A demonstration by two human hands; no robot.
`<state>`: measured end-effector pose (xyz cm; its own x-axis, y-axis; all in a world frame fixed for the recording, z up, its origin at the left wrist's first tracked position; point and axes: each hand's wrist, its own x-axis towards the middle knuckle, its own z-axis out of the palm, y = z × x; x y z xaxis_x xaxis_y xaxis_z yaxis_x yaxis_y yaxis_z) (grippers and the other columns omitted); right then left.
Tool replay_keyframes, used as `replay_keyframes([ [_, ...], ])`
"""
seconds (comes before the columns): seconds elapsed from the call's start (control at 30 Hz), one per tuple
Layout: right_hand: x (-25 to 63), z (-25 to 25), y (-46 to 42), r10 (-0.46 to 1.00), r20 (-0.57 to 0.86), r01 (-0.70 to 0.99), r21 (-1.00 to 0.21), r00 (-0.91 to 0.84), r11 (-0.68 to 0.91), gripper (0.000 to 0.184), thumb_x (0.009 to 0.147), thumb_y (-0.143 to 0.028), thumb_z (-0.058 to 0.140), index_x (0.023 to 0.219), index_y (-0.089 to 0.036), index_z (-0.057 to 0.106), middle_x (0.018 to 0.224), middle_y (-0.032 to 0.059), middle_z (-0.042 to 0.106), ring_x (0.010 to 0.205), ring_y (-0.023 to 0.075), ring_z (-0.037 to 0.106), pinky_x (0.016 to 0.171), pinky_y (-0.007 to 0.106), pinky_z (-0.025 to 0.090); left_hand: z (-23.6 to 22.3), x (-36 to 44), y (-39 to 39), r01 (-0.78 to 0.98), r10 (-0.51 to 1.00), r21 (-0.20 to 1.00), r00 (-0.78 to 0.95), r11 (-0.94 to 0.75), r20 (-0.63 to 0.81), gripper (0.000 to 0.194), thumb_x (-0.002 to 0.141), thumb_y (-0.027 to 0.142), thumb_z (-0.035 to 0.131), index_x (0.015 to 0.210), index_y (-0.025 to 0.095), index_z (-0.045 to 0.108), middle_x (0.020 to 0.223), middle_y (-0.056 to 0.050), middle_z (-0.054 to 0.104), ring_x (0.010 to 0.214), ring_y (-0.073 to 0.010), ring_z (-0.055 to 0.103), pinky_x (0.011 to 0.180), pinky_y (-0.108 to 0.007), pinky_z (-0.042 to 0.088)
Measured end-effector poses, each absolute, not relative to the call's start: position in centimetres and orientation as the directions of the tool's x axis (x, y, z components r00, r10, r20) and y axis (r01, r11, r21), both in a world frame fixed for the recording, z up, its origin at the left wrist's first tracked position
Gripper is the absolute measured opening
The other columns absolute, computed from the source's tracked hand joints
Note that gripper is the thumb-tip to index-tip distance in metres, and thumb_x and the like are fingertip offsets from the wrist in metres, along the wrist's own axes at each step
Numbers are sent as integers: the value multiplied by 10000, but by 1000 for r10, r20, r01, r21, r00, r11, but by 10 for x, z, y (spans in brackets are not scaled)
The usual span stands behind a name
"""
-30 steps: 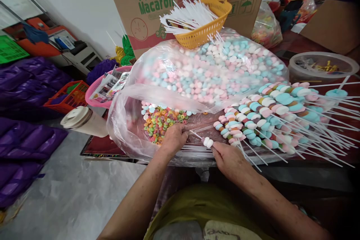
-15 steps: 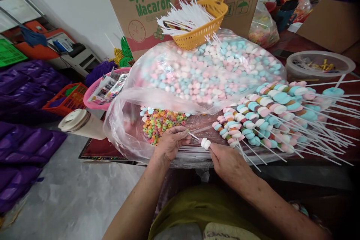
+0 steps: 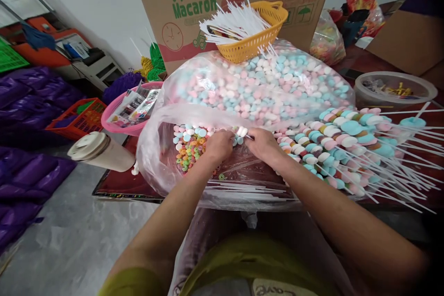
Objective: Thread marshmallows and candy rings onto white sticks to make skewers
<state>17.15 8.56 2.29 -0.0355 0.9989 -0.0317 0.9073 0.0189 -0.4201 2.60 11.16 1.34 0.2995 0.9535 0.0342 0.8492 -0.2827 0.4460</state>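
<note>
My right hand (image 3: pixel 264 146) is closed on a skewer stick bearing white marshmallows (image 3: pixel 242 131) at the mouth of the clear plastic bag (image 3: pixel 156 136). Just left of it, my left hand (image 3: pixel 220 145) has its fingers curled together near the skewer's other end; what they hold is hidden. Pink, white and blue marshmallows (image 3: pixel 239 90) fill the bag. Small ring-shaped candies (image 3: pixel 190 151) in orange, yellow and green lie in a heap beside my left hand. Loose white sticks (image 3: pixel 249 191) lie along the table's front edge, below both hands.
Finished marshmallow skewers (image 3: pixel 347 141) are piled at right. A yellow basket (image 3: pixel 256 39) of white sticks rests on the bag, before a large carton (image 3: pixel 187 23). A pink basket (image 3: pixel 133 125) and a lidded cup (image 3: pixel 104 150) stand left; a round plastic tub (image 3: pixel 395 88) is at back right.
Both hands have moved up and away from the table's front edge to the bag's opening, carrying the skewer along. The loose sticks in front now show more fully.
</note>
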Motion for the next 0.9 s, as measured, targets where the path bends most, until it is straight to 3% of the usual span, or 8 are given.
replay_keyframes([
  [0.1,166,22,112,990,-98,906,-419,-103,53,256,763,-180,529,973,-192,675,875,56,690,766,187,594,630,237,392,8,30,122,870,914,311,405,-383,-6,346,731,141,529,1024,251,677,1056,-77,625,964,-247,583,804,-341,446],
  [0.2,166,15,114,978,-110,901,-419,-176,115,278,737,-188,577,1000,-203,670,993,56,677,855,184,592,702,230,401,3,26,116,852,877,227,480,-472,21,335,760,150,483,1006,262,679,1032,-72,623,949,-237,578,789,-330,443],
  [0.27,168,10,107,977,-106,900,-419,-182,122,270,756,-207,561,1006,-183,662,1015,77,667,899,193,583,742,243,398,0,21,108,839,889,299,450,-455,88,296,755,156,500,957,256,690,930,-64,650,879,-225,589,773,-319,443],
  [0.43,170,12,89,977,-91,871,-474,-193,128,217,747,-198,557,928,-157,669,917,74,668,845,170,572,720,235,381,-5,9,89,637,967,728,173,-254,186,201,690,172,604,854,227,707,695,-33,659,716,-187,581,736,-291,451],
  [0.57,166,23,72,975,-74,812,-569,-210,131,195,776,-294,529,793,-151,660,708,10,618,651,122,525,567,210,349,-4,5,69,188,1000,982,9,27,-29,176,655,238,658,807,154,691,675,-20,659,625,-145,581,636,-259,478],
  [0.63,162,25,60,978,-32,696,-707,-204,122,247,781,-365,520,787,-154,647,665,-14,586,610,111,500,536,206,342,1,8,58,-14,989,990,34,141,-141,217,636,263,687,809,133,681,663,-14,657,586,-125,580,601,-246,484],
  [0.73,154,21,46,994,21,434,-898,-109,66,249,750,-374,551,849,-159,630,684,-22,580,608,108,491,546,212,367,12,14,44,-174,978,963,77,206,-195,275,612,286,730,839,139,681,664,-5,662,588,-112,590,616,-243,501],
  [0.9,146,16,35,999,-31,149,-989,-25,-27,278,705,-400,592,878,-182,582,586,-64,491,478,77,397,450,206,325,20,14,29,-403,989,905,98,138,-107,320,625,311,742,899,155,689,844,-41,694,767,-155,636,737,-292,521],
])
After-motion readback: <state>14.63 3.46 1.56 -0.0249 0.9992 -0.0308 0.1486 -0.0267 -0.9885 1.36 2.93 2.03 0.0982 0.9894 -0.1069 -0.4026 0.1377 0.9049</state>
